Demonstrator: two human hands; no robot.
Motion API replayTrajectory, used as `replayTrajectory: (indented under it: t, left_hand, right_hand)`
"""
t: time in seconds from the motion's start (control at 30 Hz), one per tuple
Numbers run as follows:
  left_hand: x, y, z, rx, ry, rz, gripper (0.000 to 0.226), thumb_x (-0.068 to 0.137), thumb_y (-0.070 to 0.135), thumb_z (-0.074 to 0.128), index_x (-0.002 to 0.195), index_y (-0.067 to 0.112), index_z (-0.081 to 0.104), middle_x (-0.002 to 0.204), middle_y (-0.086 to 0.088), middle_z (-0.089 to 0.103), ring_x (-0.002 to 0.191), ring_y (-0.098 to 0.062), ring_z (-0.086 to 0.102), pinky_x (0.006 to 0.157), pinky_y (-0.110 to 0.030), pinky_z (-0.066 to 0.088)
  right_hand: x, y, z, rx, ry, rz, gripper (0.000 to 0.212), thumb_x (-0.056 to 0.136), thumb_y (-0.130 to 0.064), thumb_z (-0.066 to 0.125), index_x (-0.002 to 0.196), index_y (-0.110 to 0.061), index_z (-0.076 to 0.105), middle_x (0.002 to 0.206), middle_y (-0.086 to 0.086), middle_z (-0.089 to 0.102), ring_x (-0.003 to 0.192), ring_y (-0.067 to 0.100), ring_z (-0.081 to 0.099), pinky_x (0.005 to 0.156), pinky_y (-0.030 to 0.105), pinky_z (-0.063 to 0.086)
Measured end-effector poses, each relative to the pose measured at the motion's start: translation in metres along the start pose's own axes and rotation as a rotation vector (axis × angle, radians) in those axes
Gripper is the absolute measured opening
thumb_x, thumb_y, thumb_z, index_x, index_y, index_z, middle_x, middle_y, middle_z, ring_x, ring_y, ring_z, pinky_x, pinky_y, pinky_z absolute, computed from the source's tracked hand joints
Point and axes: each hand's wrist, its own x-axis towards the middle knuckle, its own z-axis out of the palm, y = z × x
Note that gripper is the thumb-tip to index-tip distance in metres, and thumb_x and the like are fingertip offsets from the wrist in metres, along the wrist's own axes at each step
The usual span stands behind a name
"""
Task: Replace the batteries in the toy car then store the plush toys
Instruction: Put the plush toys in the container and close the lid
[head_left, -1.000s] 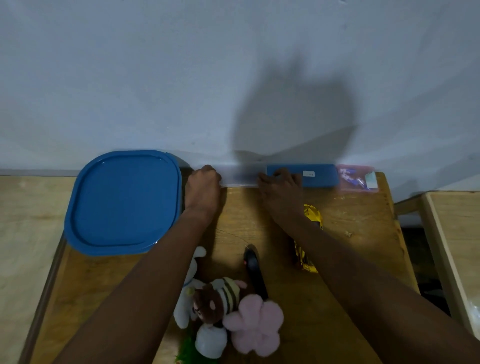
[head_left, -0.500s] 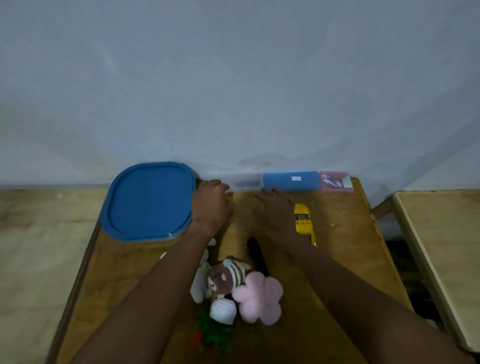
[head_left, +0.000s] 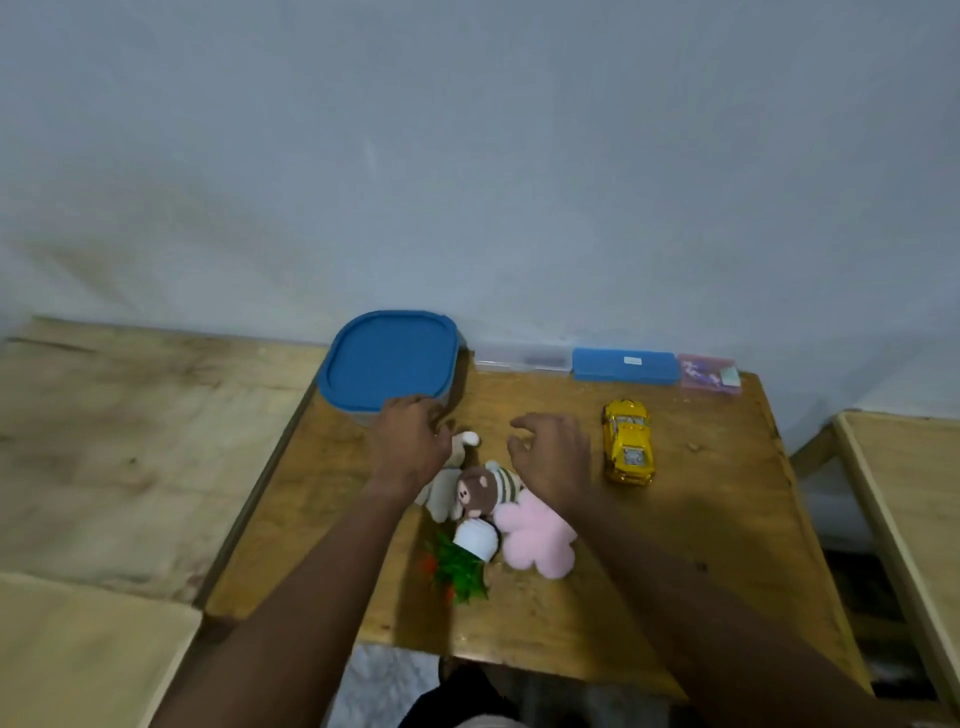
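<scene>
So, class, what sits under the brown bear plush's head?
Under the brown bear plush: a white plush and a pink flower plush beside it. The table beneath is covered.

Both hands hover over the middle of the surface (head_left: 701, 519), the left hand (head_left: 410, 449) beside the right hand (head_left: 553, 457), a gap between them. Behind the left hand, at the surface's far left corner, sits a lidded container (head_left: 389, 358), the fingers reaching its near edge. Behind the right hand, along the wall, lie a clear case (head_left: 522, 358), then a pencil box (head_left: 626, 366) and a small packet (head_left: 709, 373) further right. The toy car (head_left: 627, 441) stands just right of the right hand, apart from it. Before and between the hands lies the heap of plush toys (head_left: 488, 504), partly under both wrists. Before that heap lies a small plant toy (head_left: 460, 569).
</scene>
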Motion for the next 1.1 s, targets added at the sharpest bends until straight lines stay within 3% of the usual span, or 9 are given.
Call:
replayTrajectory:
  t: [0.13,0.23,0.33,0.5,0.63,0.77,0.9,1.1]
  left_hand:
    - [-0.016,-0.020,-0.011,-0.045,-0.016,-0.098,0.036,0.077,0.028,0.070,0.109,0.012,0.076,0.107,-0.006,0.074,0.099,-0.024,0.067,0.081,-0.036,0.056]
    - [-0.015,-0.030,-0.021,-0.060,-0.020,-0.167,0.032,0.081,0.027,0.071,0.109,0.012,0.075,0.110,-0.005,0.074,0.101,-0.023,0.068,0.080,-0.033,0.052]
    - [0.000,-0.049,-0.028,-0.067,-0.031,-0.182,0.025,0.079,0.022,0.066,0.101,0.014,0.076,0.100,-0.004,0.075,0.095,-0.025,0.070,0.073,-0.031,0.052]
    - [0.039,-0.094,-0.029,-0.110,-0.035,-0.203,0.039,0.086,0.028,0.067,0.123,0.014,0.069,0.121,-0.005,0.071,0.109,-0.024,0.066,0.089,-0.037,0.055]
    - [0.074,-0.135,-0.026,-0.187,-0.022,-0.257,0.047,0.089,0.028,0.067,0.131,0.007,0.063,0.129,-0.014,0.065,0.116,-0.031,0.061,0.097,-0.042,0.052]
    - [0.105,-0.169,-0.019,-0.195,-0.036,-0.282,0.039,0.086,0.028,0.070,0.112,-0.001,0.066,0.106,-0.021,0.065,0.096,-0.035,0.063,0.078,-0.041,0.055]
    - [0.125,-0.182,-0.016,-0.261,-0.123,-0.408,0.020,0.076,0.018,0.072,0.074,0.002,0.062,0.079,-0.013,0.064,0.072,-0.029,0.063,0.056,-0.031,0.045]
    - [0.141,-0.193,-0.020,-0.349,-0.186,-0.511,0.010,0.069,0.005,0.072,0.073,-0.002,0.069,0.064,-0.006,0.061,0.055,-0.016,0.056,0.043,-0.022,0.038]
  right_hand:
    - [-0.014,-0.015,0.011,0.055,-0.008,0.033,0.053,0.074,-0.062,0.036,0.116,-0.043,0.063,0.114,-0.009,0.067,0.107,0.019,0.056,0.088,0.041,0.051]
    - [-0.014,-0.032,0.012,0.098,-0.014,-0.009,0.037,0.083,-0.049,0.052,0.112,-0.035,0.070,0.111,-0.008,0.070,0.110,0.016,0.057,0.088,0.038,0.053]
    - [-0.002,-0.052,0.019,0.151,-0.022,-0.032,0.027,0.089,-0.033,0.059,0.111,-0.026,0.073,0.111,-0.008,0.072,0.113,0.016,0.057,0.089,0.039,0.054]
    - [0.027,-0.086,0.039,0.234,-0.021,0.043,0.029,0.090,-0.032,0.059,0.113,-0.020,0.071,0.110,-0.005,0.072,0.105,0.016,0.064,0.087,0.031,0.052]
    - [0.059,-0.114,0.056,0.268,-0.005,0.153,0.029,0.091,-0.036,0.057,0.105,-0.015,0.072,0.096,-0.002,0.072,0.086,0.013,0.064,0.073,0.030,0.053]
    - [0.085,-0.127,0.072,0.296,0.038,0.291,0.036,0.089,-0.040,0.060,0.111,-0.013,0.068,0.102,0.003,0.068,0.095,0.019,0.062,0.069,0.028,0.045]
    - [0.099,-0.135,0.081,0.330,0.070,0.357,0.030,0.089,-0.031,0.066,0.112,-0.012,0.070,0.099,0.002,0.072,0.084,0.016,0.065,0.067,0.029,0.054]
    - [0.112,-0.139,0.091,0.308,0.106,0.422,0.031,0.078,-0.012,0.063,0.108,-0.017,0.072,0.102,0.002,0.072,0.087,0.018,0.066,0.075,0.036,0.059]
